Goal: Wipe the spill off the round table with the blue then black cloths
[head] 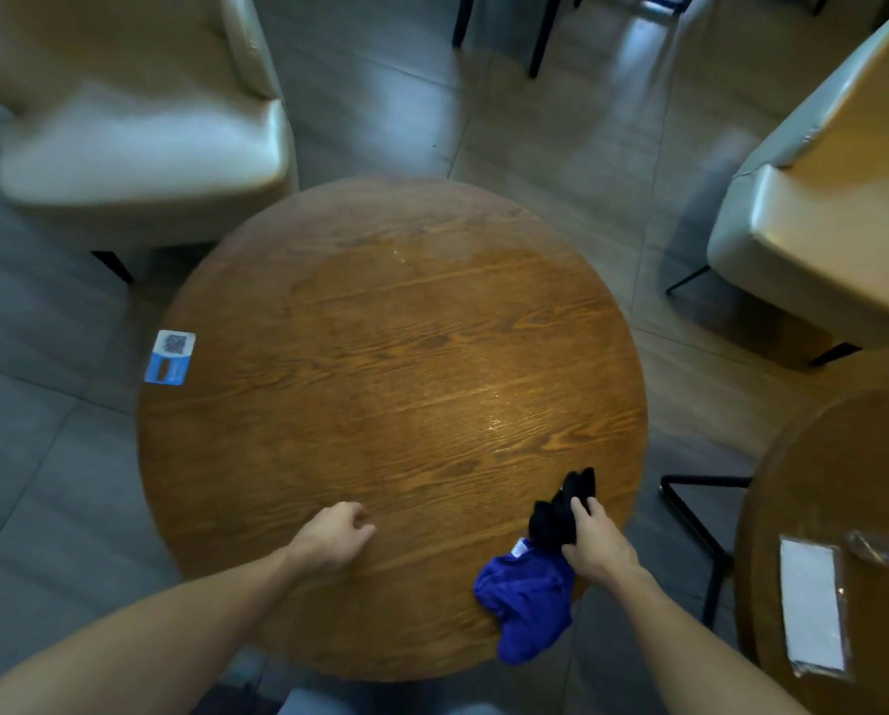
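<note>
Nearest the person, at the table's near-right edge, the blue cloth (527, 603) lies crumpled and partly hanging over the rim, with nobody holding it. Just beyond it, the right hand (594, 544) has its fingers closed around the black cloth (561, 508), which is bunched up and touches the blue one. The left hand (336, 534) rests on the wood near the front edge, fingers loosely curled and holding nothing. Out across the round table (256, 446) there is a wet sheen right of centre, and further back a broad damp patch (432, 255) with a few droplets spreads over the far side — so the spill looks not yet cleared. A QR-code card (170, 357) sits at the left rim, well apart from the hands. The risk I see is the order: the black cloth is in hand while the blue one lies idle, so wiping now could skip the blue pass. Also, pulling the black cloth away could drag the overhanging blue cloth off the edge. Cream chairs (138, 147) stand beyond the table.
</note>
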